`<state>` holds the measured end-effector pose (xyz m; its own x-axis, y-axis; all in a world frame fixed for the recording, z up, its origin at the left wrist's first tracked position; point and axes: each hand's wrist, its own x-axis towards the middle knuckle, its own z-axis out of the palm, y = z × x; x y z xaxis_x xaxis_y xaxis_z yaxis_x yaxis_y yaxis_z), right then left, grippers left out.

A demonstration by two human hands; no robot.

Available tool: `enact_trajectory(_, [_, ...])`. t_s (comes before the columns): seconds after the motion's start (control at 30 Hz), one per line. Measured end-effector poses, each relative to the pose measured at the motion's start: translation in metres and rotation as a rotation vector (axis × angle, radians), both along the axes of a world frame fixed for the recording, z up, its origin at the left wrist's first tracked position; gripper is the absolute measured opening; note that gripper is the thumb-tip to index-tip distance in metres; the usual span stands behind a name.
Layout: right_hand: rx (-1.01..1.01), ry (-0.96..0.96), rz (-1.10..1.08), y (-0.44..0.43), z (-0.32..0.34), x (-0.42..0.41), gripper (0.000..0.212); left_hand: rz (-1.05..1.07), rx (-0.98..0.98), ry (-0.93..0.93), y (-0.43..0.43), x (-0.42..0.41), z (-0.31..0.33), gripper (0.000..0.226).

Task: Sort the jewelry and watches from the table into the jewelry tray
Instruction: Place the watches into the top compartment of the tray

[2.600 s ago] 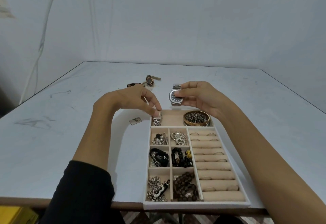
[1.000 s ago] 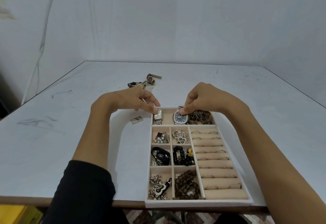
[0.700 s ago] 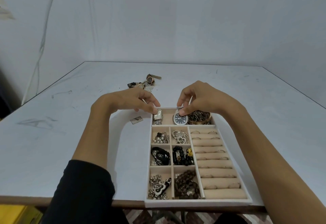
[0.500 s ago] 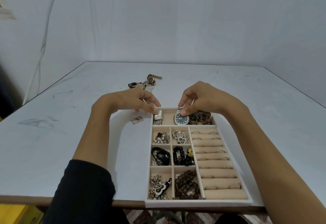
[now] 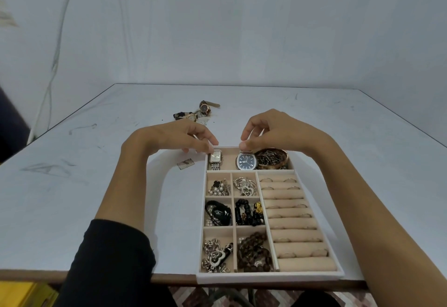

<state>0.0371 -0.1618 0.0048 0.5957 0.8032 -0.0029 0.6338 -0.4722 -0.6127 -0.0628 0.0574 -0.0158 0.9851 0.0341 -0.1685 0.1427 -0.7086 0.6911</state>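
At the far end of the tray (image 5: 266,277), your right hand (image 5: 273,135) pinches the top of the blue watch (image 5: 246,162) between thumb and curled fingers. That watch lies in the end compartment, against a bangle (image 5: 274,161). Your left hand (image 5: 179,137) curls just over the square watch (image 5: 215,159) at the compartment's left side; whether it grips the watch cannot be told. Beyond, more watches (image 5: 198,113) lie on the table (image 5: 72,185).

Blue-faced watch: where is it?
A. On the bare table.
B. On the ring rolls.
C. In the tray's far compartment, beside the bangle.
C: the blue-faced watch lies in the jewelry tray's far compartment, between the small rectangular watch and the bangle.
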Motion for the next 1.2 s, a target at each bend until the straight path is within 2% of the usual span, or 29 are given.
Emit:
enact_trajectory(0.27, [0.028,-0.003,-0.041,0.002,-0.002,0.003,0.025,0.032,-0.016,-0.039,0.003,0.0,-0.002,0.016])
enact_trajectory(0.43, [0.041,0.026,-0.039,0.001,-0.003,0.004,0.024,0.133,-0.041,-0.041,0.015,-0.002,-0.005,0.016])
enact_trajectory(0.6, [0.054,0.035,-0.045,0.003,-0.006,0.007,0.023,0.364,-0.046,-0.066,0.031,0.001,-0.014,0.014])
enact_trajectory(0.73, [0.085,0.052,-0.077,0.004,-0.008,0.01,0.022,0.671,0.03,-0.223,0.052,0.01,-0.029,0.006])
enact_trajectory(0.8, [0.096,0.064,-0.097,0.005,-0.01,0.012,0.022,0.746,0.124,-0.306,0.052,0.016,-0.035,0.015])
enact_trajectory(0.97, [0.08,0.1,-0.136,0.016,-0.011,0.022,0.022,0.618,0.412,-0.377,0.037,0.039,-0.043,0.045])
enact_trajectory(1.1, [-0.029,0.1,-0.139,0.033,-0.007,0.033,0.02,0.514,0.546,-0.327,0.039,0.054,-0.053,0.047])
enact_trajectory(1.2, [-0.078,0.073,-0.145,0.049,-0.002,0.041,0.02,0.52,0.539,-0.32,0.041,0.059,-0.057,0.042])
